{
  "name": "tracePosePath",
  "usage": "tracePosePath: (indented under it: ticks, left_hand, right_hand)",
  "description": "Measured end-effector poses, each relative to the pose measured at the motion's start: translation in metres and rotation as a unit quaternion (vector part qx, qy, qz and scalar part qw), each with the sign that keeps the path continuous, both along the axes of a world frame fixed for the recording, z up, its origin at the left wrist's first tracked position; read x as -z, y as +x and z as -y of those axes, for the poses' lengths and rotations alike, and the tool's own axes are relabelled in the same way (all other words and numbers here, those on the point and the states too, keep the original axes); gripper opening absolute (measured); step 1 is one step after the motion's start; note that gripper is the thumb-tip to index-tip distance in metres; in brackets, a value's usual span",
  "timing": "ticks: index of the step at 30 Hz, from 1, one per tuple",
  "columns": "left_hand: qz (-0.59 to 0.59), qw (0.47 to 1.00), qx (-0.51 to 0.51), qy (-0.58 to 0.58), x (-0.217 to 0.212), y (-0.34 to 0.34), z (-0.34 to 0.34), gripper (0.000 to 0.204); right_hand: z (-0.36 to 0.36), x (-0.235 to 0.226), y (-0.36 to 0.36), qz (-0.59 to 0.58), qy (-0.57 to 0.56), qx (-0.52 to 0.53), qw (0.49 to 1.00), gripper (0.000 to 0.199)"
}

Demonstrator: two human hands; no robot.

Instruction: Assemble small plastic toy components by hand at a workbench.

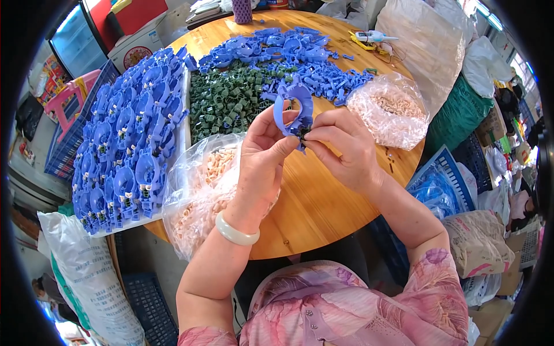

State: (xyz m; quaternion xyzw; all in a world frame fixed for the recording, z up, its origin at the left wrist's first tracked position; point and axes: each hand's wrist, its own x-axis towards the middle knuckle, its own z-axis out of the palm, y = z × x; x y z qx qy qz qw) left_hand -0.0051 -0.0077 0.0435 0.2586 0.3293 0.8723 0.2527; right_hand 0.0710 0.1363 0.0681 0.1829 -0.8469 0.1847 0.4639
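Observation:
Above the round wooden table (306, 207), a blue plastic part (304, 105) with a large ring-shaped opening stands upright in my left hand (258, 153), held between thumb and fingers. My right hand (345, 145) pinches at its lower end, where a small dark green piece (301, 132) sits against the blue plastic. Fingertips partly cover that spot, so how the two fit together is hidden. Behind my hands lie a heap of dark green small parts (222, 101) and a pile of loose blue parts (317, 55).
Rows of similar blue parts fill a white-edged board (187, 115) at the left. Clear bags of small pale pieces stand near my left forearm (196, 202) and at the right (392, 112). A white tool with a cord (375, 36) and a purple cup (242, 11) are farther back.

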Motion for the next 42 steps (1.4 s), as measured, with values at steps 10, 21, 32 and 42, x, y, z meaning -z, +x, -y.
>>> tracePosePath:
  ticks: [10, 21, 32, 42]
  left_hand:
    - [0.002, 1.000, 0.015, 0.008, -0.0029, 0.0031, -0.0011, 0.051]
    - [0.003, 0.999, 0.037, 0.011, -0.0026, 0.0033, -0.0003, 0.051]
    - [-0.003, 0.999, 0.045, 0.021, 0.0008, 0.0039, -0.0022, 0.053]
    - [0.034, 0.998, 0.052, 0.012, 0.0006, 0.0041, -0.0015, 0.054]
  right_hand:
    - [-0.0007, 0.0062, 0.0027, -0.005, -0.070, -0.026, 0.997, 0.018]
    - [-0.0016, 0.0045, 0.0028, -0.028, -0.058, -0.044, 0.997, 0.021]
    - [-0.0020, 0.0078, 0.0032, -0.047, -0.078, -0.048, 0.995, 0.023]
    - [0.0017, 0.0095, 0.0022, -0.004, -0.142, -0.055, 0.988, 0.017]
